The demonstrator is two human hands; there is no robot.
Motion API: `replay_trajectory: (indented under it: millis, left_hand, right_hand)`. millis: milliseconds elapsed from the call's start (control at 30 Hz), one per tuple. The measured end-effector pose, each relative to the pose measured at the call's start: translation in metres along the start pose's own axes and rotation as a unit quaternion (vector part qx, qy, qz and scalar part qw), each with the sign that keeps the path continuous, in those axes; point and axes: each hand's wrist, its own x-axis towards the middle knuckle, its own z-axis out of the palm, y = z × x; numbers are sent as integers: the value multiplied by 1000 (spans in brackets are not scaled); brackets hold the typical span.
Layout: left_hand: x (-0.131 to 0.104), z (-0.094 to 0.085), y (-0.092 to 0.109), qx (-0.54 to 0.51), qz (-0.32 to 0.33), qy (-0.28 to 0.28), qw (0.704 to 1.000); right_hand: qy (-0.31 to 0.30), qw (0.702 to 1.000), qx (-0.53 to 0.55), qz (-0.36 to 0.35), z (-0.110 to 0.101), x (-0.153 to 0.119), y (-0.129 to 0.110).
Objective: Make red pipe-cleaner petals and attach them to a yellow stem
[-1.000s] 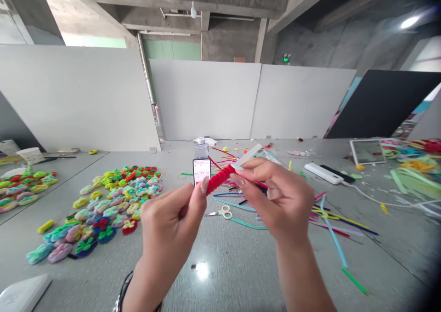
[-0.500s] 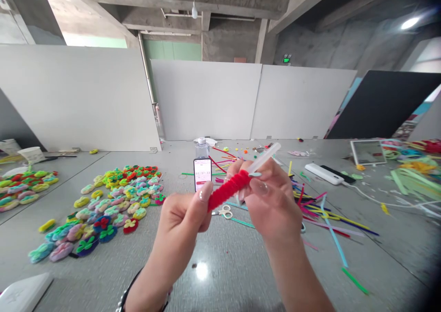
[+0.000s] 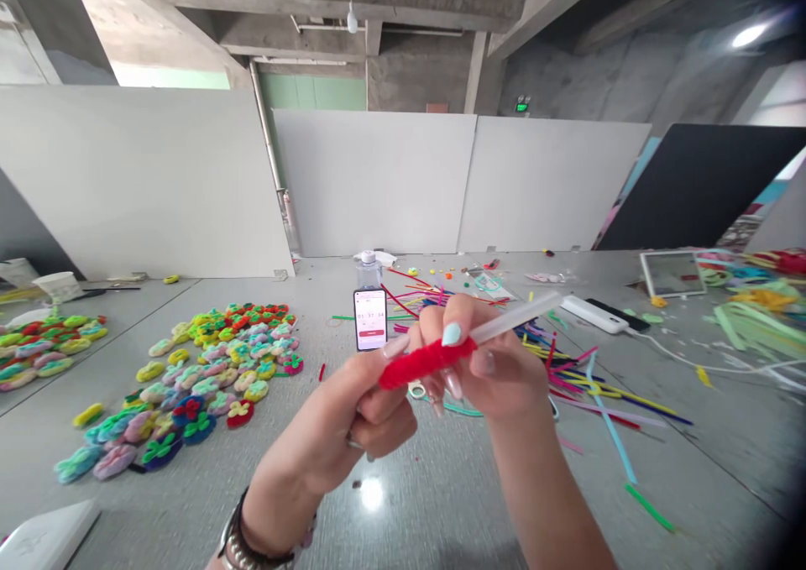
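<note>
A fuzzy red pipe cleaner (image 3: 409,367), wound in a tight coil around a translucent white rod (image 3: 516,314), is held up above the table. My left hand (image 3: 356,402) is closed, thumb and fingers pinching the coil's left end. My right hand (image 3: 491,368) grips the coil's right end, and the rod's bare end sticks out past it to the upper right. Below the hands lie scissors (image 3: 416,391), mostly hidden by my right hand.
Many small pipe-cleaner flowers (image 3: 220,377) cover the table at left. A phone (image 3: 370,320) showing a timer leans on a bottle (image 3: 368,269). Loose pipe cleaners (image 3: 604,389) lie at right, near a white power bank (image 3: 592,315) with a cable.
The rod has swung from steeply slanted to flatter, its bare end moving right and down. My right fingers have shifted over the coil, and my left fingers have curled further under it.
</note>
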Motion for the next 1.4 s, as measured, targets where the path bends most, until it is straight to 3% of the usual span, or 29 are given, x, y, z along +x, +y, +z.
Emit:
replay_trajectory:
  millis: [67,133,267,367,600,733,1000,1200,1400]
  left_hand:
    - [3,0,-2,-24,-21,-40,999]
    - [6,2,-2,6,-16,-37,999]
    - [6,6,1,178,45,92,979]
    - [1,4,5,326,90,158,928]
    - [-8,-4,14,561,217,233,764]
    - [-11,-2,17,594,233,232,735]
    - [-15,-1,17,587,198,184,763]
    - [-18,0,18,491,136,113,853]
    - [-13,5,18,314,47,12,948]
  right_hand:
    - [18,1000,-23,-8,-2,0,-1]
    - [41,998,-54,-6,-4,-1,-5]
    - [114,988,-101,2,-7,-2,-12]
    - [151,983,-101,-4,-9,-1,-15]
    - [160,981,-109,12,-6,0,-16]
    - [149,984,-101,2,-6,-2,-17]
    - [170,978,-122,16,-6,-2,-17]
    - [172,973,-153,8,-7,-6,-17]
    - [157,979,-131,16,3,-9,-27]
